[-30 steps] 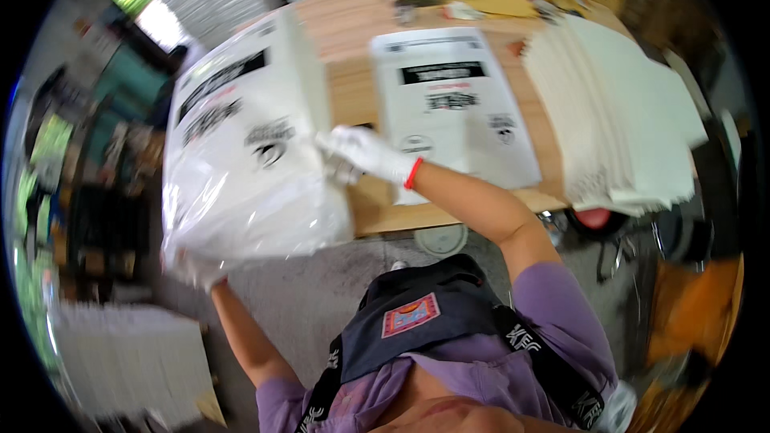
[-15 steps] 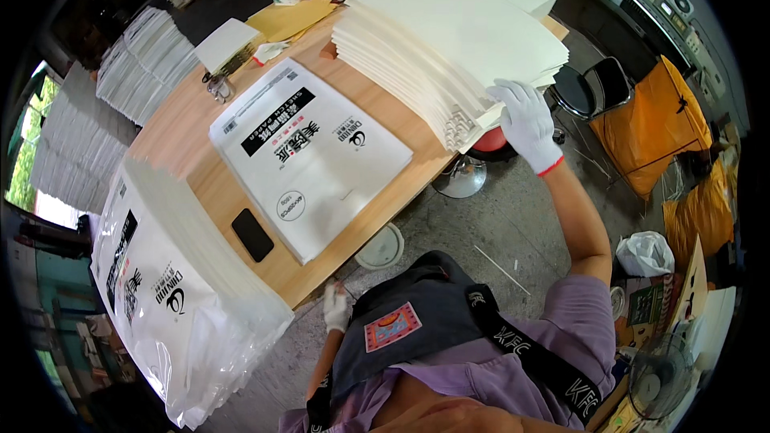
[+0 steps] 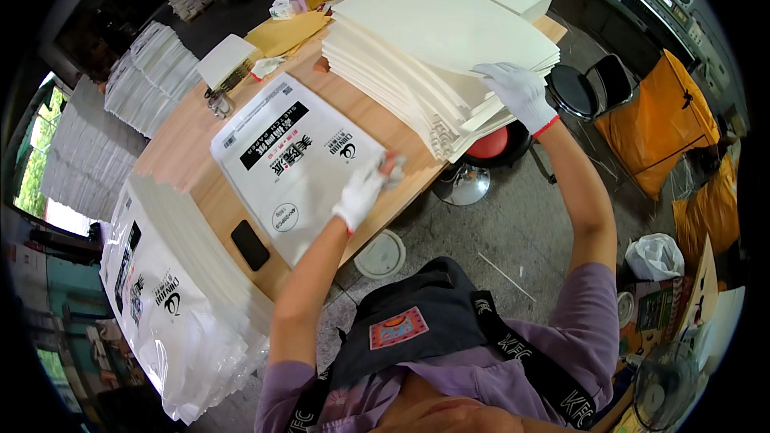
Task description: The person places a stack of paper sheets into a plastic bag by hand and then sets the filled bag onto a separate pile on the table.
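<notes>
My right hand [image 3: 517, 95], in a white glove with a red cuff, is at the near right edge of a tall stack of cream paper [image 3: 449, 24]. Its fingers lie over the top sheets and close on their edge; the thumb is hidden. My left hand [image 3: 362, 192], gloved alike with bare fingertips showing, hangs over the right side of a flat pile of white printed plastic bags [image 3: 277, 168]. Its fingers are apart, somewhat blurred, and nothing shows in them. The paper fans out in layers along its near side.
A black phone [image 3: 250, 245] lies beside a bulging pile of filled clear-and-white bags [image 3: 180, 305] at the table's left edge. Farther back are a small glass jar [image 3: 219, 103] and yellow paper [image 3: 287, 34]. A red-seated stool [image 3: 489, 144] and white bucket [image 3: 380, 255] stand by the wooden table [image 3: 180, 144].
My left hand has risen from beside my body to over the printed bags. My right hand has shifted slightly left and up along the paper's edge.
</notes>
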Motion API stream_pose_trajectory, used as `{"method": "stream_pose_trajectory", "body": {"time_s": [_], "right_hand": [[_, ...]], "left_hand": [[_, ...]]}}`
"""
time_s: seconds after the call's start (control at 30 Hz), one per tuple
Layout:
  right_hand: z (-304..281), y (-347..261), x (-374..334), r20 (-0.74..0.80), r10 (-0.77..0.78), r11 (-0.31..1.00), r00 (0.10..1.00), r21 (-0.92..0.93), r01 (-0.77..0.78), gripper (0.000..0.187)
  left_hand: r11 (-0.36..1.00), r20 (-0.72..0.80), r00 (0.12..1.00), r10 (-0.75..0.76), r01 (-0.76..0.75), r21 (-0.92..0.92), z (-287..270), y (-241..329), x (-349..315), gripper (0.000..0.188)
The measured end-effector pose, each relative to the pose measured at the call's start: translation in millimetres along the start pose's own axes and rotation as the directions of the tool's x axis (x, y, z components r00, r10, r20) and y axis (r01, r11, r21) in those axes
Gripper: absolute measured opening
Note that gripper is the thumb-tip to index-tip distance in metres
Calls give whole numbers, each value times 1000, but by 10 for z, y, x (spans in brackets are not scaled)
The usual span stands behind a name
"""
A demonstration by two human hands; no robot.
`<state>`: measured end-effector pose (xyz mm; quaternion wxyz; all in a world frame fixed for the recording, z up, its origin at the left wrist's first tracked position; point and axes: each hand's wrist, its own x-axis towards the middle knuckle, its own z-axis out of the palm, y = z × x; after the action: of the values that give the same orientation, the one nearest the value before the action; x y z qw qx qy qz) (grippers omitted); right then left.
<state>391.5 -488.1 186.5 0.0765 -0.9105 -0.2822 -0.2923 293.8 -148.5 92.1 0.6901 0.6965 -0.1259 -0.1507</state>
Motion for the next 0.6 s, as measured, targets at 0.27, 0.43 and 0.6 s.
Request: {"method": "stream_pose_trajectory", "body": {"time_s": [0.27,0.43,0.6], "right_hand": [[-1012,-1635,-185,386,-271,947,881,271,173,32],[-574,-461,-745,123,475,827,871,274,-490,47],[-231,-628,-784,631,281,-385,723,764,-517,51]], "left_hand": [[840,-129,957,-261,159,-519,28,567,760,35],[973,-34,993,-113,103,-205,-775,597,-76,24],[987,96,982,-160,161,-3,-793,809,-295,44]]}}
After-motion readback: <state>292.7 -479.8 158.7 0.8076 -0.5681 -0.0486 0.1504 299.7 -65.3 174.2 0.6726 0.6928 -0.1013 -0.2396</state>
